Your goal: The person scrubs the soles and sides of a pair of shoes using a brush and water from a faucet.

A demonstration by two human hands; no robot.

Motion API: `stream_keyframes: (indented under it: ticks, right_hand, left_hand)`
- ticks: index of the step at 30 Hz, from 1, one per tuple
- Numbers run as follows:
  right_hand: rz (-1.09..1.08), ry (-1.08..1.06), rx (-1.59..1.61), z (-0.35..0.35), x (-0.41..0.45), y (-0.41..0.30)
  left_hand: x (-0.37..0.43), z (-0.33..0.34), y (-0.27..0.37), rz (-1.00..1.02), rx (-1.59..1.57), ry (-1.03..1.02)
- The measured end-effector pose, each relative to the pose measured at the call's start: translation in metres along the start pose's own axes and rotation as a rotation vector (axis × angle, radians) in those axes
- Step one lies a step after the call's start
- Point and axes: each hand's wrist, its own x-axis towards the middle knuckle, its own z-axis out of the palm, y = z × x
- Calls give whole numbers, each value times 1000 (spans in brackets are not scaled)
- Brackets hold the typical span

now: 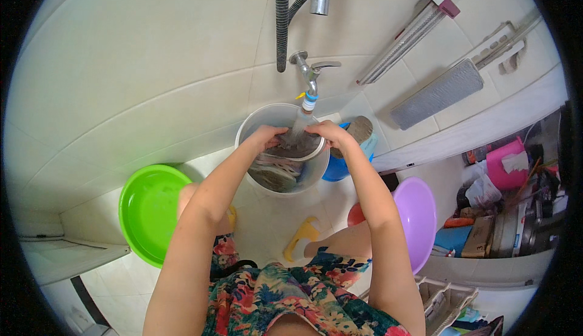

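Observation:
Water runs from a chrome wall tap [310,74] with a blue and white nozzle [308,103] into a translucent round plastic bucket [314,179]. My left hand [268,136] and my right hand [330,133] are at the bucket's upper part, on either side of the stream. Between them is a dark, wet item [294,148], probably fabric, with both hands' fingers closed on its edges. A pale curved rim shows at my right hand; whose rim it is, I cannot tell. Lower in the bucket lies a grey and brown item [275,176], partly seen through the wall.
A green basin [148,217] stands at the left, a purple basin [416,222] at the right. Behind my right hand is a blue container [334,170] with a brush-like item on it. A flat mop [437,92] leans on the tiled wall. A corrugated hose [282,26] hangs above.

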Motion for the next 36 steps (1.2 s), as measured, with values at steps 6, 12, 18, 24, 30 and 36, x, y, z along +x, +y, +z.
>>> stream_keyframes:
  ticks: [6,12,18,24,30,36]
  right_hand:
    - [-5,-162,284,-13,-4,18]
    - [-43,-146,130,-16,6,25]
    - [-70,-76,-22,-4,9,15]
    - [-222,36,-1,30,53,12]
    - [-98,-147,656,31,67,29]
    - [-602,44,-824,97,95,89]
  left_hand:
    - [-8,7,2,61,-469,-39]
    - [-18,11,4,-341,-629,-388]
    - [-17,12,-25,-80,-726,-298]
    - [-11,-1,-46,111,-966,46]
    - [-12,-12,-51,204,-1029,65]
    - [-1,-28,-52,248,-1064,-54]
